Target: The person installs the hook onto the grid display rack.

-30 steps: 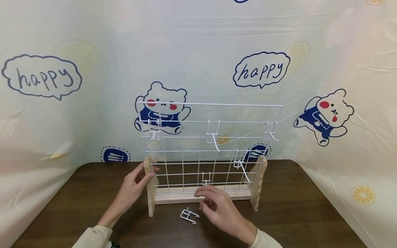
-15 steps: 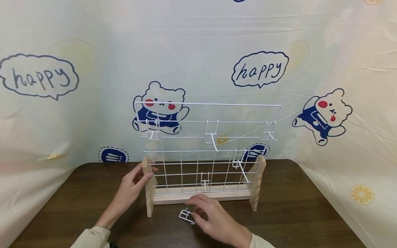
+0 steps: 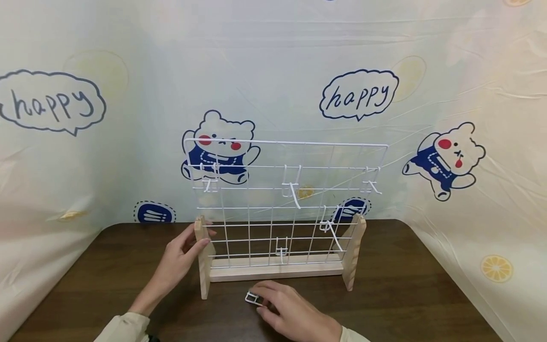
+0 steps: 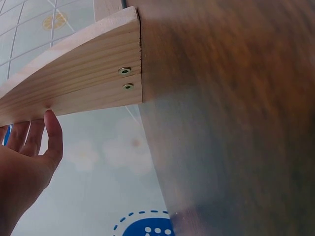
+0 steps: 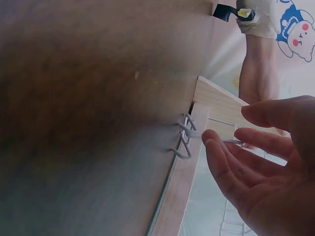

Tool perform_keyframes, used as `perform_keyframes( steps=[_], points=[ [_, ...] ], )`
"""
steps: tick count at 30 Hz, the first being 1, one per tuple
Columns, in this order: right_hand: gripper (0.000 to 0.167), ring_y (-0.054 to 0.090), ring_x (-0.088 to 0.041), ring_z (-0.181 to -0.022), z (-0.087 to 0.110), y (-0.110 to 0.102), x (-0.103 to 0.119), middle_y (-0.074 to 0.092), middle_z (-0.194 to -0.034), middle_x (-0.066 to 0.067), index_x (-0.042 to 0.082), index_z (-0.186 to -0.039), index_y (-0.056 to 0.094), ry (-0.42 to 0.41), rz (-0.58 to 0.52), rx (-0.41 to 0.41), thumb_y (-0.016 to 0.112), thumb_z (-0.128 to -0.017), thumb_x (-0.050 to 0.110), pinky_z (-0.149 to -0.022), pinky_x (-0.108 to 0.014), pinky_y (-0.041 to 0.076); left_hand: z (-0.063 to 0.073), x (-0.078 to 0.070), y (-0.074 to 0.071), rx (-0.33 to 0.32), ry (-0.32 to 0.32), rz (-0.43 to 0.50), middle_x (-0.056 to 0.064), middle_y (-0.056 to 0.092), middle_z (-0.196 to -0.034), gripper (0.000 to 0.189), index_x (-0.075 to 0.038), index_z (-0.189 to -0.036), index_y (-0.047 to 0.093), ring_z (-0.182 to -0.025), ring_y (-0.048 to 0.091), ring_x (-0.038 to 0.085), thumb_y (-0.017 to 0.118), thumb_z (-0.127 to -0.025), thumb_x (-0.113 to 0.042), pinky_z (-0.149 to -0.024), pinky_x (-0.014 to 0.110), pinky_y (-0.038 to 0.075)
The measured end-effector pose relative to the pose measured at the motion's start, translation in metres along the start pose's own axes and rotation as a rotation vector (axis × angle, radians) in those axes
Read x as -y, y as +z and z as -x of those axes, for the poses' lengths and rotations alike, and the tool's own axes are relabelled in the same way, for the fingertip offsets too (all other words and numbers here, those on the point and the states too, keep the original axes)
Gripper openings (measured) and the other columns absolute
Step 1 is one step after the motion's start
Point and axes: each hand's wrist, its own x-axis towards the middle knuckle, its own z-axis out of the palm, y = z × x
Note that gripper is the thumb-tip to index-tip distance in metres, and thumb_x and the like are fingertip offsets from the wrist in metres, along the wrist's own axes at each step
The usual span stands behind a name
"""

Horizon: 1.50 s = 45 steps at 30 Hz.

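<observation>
A white wire grid rack (image 3: 273, 209) stands upright in a wooden base. My left hand (image 3: 179, 254) grips its left wooden side panel (image 3: 202, 266), thumb on the near side and other fingers behind; fingertips lie along the panel's edge (image 4: 74, 93) in the left wrist view. In front of the base a loose white wire hook (image 3: 253, 298) lies on the table, partly hidden by my right hand (image 3: 286, 311). From the right wrist, that hook (image 5: 184, 140) has its prong reaching among the fingers of the right hand (image 5: 266, 167), whose thumb is held apart from it.
Several white hooks hang on the grid, such as the middle hook (image 3: 292, 187), the right-hand lower hook (image 3: 328, 227) and the bottom hook (image 3: 281, 251). The brown table (image 3: 406, 285) extends to both sides. A printed curtain (image 3: 128, 166) stands behind it.
My right hand has come down and left from the grid's lower edge to the loose hook, uncovering the bottom hook. The left hand has kept its grip on the side panel.
</observation>
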Motion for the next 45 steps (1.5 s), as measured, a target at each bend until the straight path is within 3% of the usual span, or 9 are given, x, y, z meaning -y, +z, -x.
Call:
perform_keyframes(
  steps=[5, 8, 12, 21, 27, 30, 35, 41, 45],
  points=[
    [0.024, 0.06, 0.001, -0.102, -0.0015, -0.0011, -0.0003, 0.066, -0.118, 0.002, 0.008, -0.121, 0.067, -0.029, -0.054, -0.044, 0.062, -0.098, 0.009, -0.084, -0.017, 0.052, -0.0008, -0.0008, 0.0001, 0.003, -0.004, -0.001, 0.003, 0.068, -0.122, 0.038, -0.019, -0.14, 0.052, -0.112, 0.061, 0.018, 0.057, -0.103, -0.024, -0.092, 0.049, 0.053],
    [0.017, 0.059, 0.004, -0.091, -0.0019, -0.0018, -0.0006, 0.069, -0.107, 0.001, 0.008, -0.112, 0.069, -0.051, -0.107, -0.092, 0.064, -0.096, 0.006, -0.077, -0.014, 0.052, -0.0007, -0.0001, 0.0002, 0.004, 0.002, -0.004, 0.002, 0.068, -0.122, 0.037, -0.02, -0.14, 0.052, -0.111, 0.062, 0.013, 0.056, -0.103, -0.023, -0.091, 0.04, 0.055],
    [0.009, 0.058, 0.005, -0.088, -0.0008, -0.002, -0.0009, 0.069, -0.098, 0.005, 0.01, -0.101, 0.07, -0.078, -0.116, -0.128, 0.067, -0.094, 0.006, -0.075, -0.014, 0.052, -0.0003, 0.0012, 0.0001, 0.006, 0.007, 0.003, 0.002, 0.068, -0.122, 0.037, -0.022, -0.14, 0.052, -0.109, 0.062, 0.008, 0.056, -0.103, -0.022, -0.088, 0.024, 0.053],
    [0.015, 0.058, 0.007, -0.086, 0.0008, -0.0024, -0.0015, 0.068, -0.091, 0.009, 0.012, -0.094, 0.07, -0.111, -0.108, -0.056, 0.068, -0.088, -0.002, -0.076, -0.011, 0.05, 0.0005, 0.0008, -0.0003, 0.009, -0.002, 0.013, 0.001, 0.068, -0.122, 0.037, -0.023, -0.14, 0.052, -0.108, 0.062, 0.009, 0.056, -0.103, -0.023, -0.087, 0.02, 0.051],
    [0.025, 0.053, 0.009, -0.076, 0.0001, -0.0024, -0.0012, 0.065, -0.086, 0.009, 0.015, -0.096, 0.049, -0.072, -0.209, -0.041, 0.069, -0.09, 0.0, -0.064, -0.014, 0.051, 0.0005, 0.0006, -0.0004, 0.011, 0.002, 0.019, 0.001, 0.068, -0.122, 0.037, -0.023, -0.14, 0.052, -0.108, 0.062, 0.009, 0.056, -0.103, -0.022, -0.087, 0.02, 0.052],
    [0.022, 0.057, 0.009, -0.079, -0.0002, -0.0025, -0.0013, 0.067, -0.088, 0.006, 0.012, -0.101, 0.054, -0.053, -0.256, -0.006, 0.068, -0.091, 0.0, -0.067, -0.016, 0.053, 0.0005, 0.0006, -0.0003, 0.008, 0.002, 0.017, 0.001, 0.068, -0.122, 0.037, -0.023, -0.14, 0.052, -0.107, 0.063, 0.009, 0.056, -0.103, -0.022, -0.087, 0.025, 0.053],
    [0.006, 0.057, 0.011, -0.081, -0.0001, -0.0013, -0.0036, 0.069, -0.089, 0.011, 0.01, -0.099, 0.071, -0.055, -0.179, 0.023, 0.067, -0.095, 0.01, -0.071, -0.011, 0.051, 0.0006, 0.001, -0.0004, 0.007, 0.001, 0.01, 0.001, 0.068, -0.122, 0.037, -0.022, -0.14, 0.052, -0.107, 0.063, 0.009, 0.056, -0.103, -0.023, -0.088, 0.032, 0.055],
    [0.011, 0.059, 0.013, -0.089, 0.0007, 0.0, -0.0051, 0.073, -0.094, 0.011, 0.012, -0.096, 0.077, -0.101, -0.113, 0.004, 0.066, -0.097, 0.015, -0.077, -0.009, 0.05, 0.0003, 0.0011, -0.0007, 0.006, 0.003, 0.016, 0.002, 0.068, -0.121, 0.038, -0.019, -0.141, 0.052, -0.106, 0.063, 0.01, 0.056, -0.103, -0.022, -0.086, 0.021, 0.052],
    [0.013, 0.059, 0.012, -0.089, 0.0003, -0.0012, -0.0045, 0.073, -0.094, 0.01, 0.011, -0.097, 0.076, -0.109, -0.114, 0.016, 0.064, -0.098, 0.016, -0.077, -0.009, 0.05, 0.0002, 0.0006, -0.0007, 0.008, 0.001, 0.02, 0.003, 0.068, -0.121, 0.038, -0.017, -0.141, 0.051, -0.106, 0.063, 0.01, 0.056, -0.103, -0.022, -0.087, 0.022, 0.052]
  ],
)
